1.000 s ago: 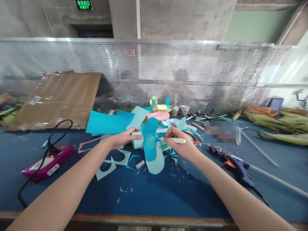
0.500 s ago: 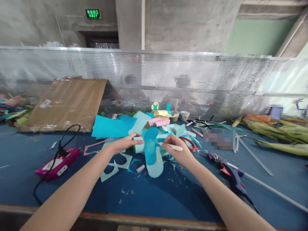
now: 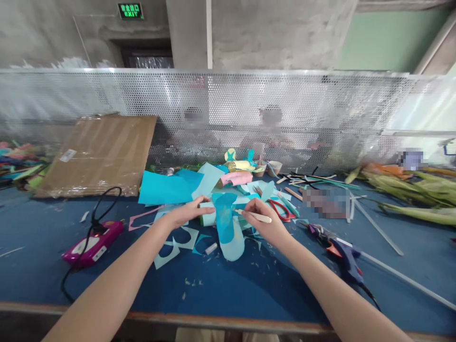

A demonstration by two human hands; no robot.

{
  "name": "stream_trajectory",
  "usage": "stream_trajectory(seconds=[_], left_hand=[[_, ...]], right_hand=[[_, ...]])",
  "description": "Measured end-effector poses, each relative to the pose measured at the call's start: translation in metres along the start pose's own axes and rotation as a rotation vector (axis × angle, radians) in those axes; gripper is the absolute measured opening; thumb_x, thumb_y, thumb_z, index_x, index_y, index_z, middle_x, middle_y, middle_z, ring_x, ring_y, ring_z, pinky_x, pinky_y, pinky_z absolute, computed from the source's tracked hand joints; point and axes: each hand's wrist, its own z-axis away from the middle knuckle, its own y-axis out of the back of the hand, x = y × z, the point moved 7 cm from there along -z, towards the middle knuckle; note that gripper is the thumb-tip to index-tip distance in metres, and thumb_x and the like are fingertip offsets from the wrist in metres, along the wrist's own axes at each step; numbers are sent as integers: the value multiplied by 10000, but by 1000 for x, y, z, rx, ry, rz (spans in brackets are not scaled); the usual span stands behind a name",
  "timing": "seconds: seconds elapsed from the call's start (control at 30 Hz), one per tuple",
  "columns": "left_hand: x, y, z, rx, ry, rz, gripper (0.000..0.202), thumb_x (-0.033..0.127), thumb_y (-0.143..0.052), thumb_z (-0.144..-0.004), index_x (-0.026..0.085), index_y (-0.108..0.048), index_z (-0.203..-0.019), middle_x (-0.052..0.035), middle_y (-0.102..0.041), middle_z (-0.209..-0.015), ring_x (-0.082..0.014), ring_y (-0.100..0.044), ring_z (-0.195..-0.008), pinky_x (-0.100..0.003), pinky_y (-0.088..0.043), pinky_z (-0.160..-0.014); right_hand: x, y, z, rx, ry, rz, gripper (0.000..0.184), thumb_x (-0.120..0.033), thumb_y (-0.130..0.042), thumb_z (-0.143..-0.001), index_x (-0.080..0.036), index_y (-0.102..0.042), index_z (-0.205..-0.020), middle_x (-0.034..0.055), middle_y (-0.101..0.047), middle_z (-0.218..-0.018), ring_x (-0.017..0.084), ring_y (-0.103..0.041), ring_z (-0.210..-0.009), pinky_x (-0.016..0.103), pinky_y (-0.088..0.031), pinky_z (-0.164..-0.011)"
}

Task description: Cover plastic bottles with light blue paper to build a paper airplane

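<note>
Resting on the left end of a light-blue paper-wrapped roll (image 3: 209, 218), my left hand (image 3: 187, 212) grips it with thumb and fingers. A bright blue paper piece (image 3: 225, 223) with rounded ends lies over the roll, on top of a longer pale-blue piece (image 3: 233, 249). In my right hand (image 3: 262, 219) is a slim cream-white pen (image 3: 259, 217), pinched between thumb and fingers. Its tip points left, at the right edge of the bright blue piece; whether it touches cannot be made out.
Cut paper scraps (image 3: 167, 255) and a small white cylinder (image 3: 211, 249) lie in front. Red-handled scissors (image 3: 281, 211) and a glue gun (image 3: 344, 259) are to the right. At left are a magenta power strip (image 3: 94, 243) and a cardboard sheet (image 3: 99, 156). A perforated metal screen (image 3: 242, 95) stands behind.
The camera view has shifted slightly, so things at the left appear further right. Both hands keep their hold, and the pen tip stays beside the bright blue piece.
</note>
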Motion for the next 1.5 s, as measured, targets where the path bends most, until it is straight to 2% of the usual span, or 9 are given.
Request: stream_trajectory(seconds=[0.13,0.27,0.67,0.73,0.83,0.97,1.2,1.37,1.5], left_hand=[[0,0,0,-1,-7,18,717,670,-612,-746,302,-414,-1329,-51,-338,-1530,-335,-272,-1409,-386,-352,-1060],[-5,2,0,13,36,4,679,670,-608,-746,338,-436,-1313,-33,-321,-1545,-354,-253,-1421,-406,-368,-1047],[-3,2,-1,26,23,-10,718,686,-594,-748,318,-414,-1338,-52,-298,-1565,-347,-241,-1433,-369,-389,-1027],[-4,2,-1,18,27,-8,716,684,-601,-744,317,-420,-1332,-56,-294,-1566,-350,-239,-1431,-374,-391,-1022],[-6,2,-3,11,9,-2,672,659,-603,-756,329,-436,-1316,-56,-319,-1551,-352,-262,-1419,-394,-399,-1011],[-7,2,-5,0,-29,14,637,648,-596,-769,340,-444,-1306,-41,-355,-1524,-335,-322,-1387,-401,-399,-1014],[-6,2,-4,2,9,12,681,669,-599,-755,343,-421,-1325,-30,-309,-1552,-338,-299,-1399,-390,-388,-1024],[-2,1,-2,4,6,12,674,660,-587,-757,326,-428,-1320,-53,-412,-1485,-349,-366,-1352,-412,-379,-1029],[-2,1,-2,6,9,-2,663,673,-583,-752,350,-427,-1310,-48,-388,-1499,-339,-359,-1358,-406,-398,-1012]], right_hand=[[0,-3,0,-40,10,-11,189,-366,-587,-818,-230,-472,-753,-29,-532,-679,146,-486,-637,277,-380,-584],[0,2,0,23,-25,-5,208,-358,-588,-810,-232,-450,-719,-37,-509,-645,147,-477,-615,281,-363,-569],[-6,-1,0,-39,-5,-14,209,-367,-584,-828,-227,-462,-731,-29,-528,-678,143,-489,-627,277,-382,-579],[-4,2,0,-7,-28,-2,211,-356,-589,-814,-229,-453,-714,-35,-511,-648,142,-478,-604,276,-371,-562],[-2,5,1,29,-41,14,210,-362,-590,-807,-233,-451,-718,-39,-499,-632,142,-464,-585,275,-358,-545],[-2,3,1,-8,-19,16,210,-372,-582,-812,-233,-453,-724,-32,-525,-655,143,-474,-598,275,-366,-555],[-4,5,-1,24,7,18,205,-384,-575,-828,-231,-466,-746,-33,-510,-647,136,-453,-576,270,-348,-527],[-1,4,0,24,17,1,214,-406,-578,-836,-228,-478,-771,-22,-533,-679,138,-471,-605,268,-359,-541],[0,5,0,11,-25,-7,204,-392,-581,-831,-233,-472,-766,-29,-528,-672,137,-478,-594,266,-359,-534]])
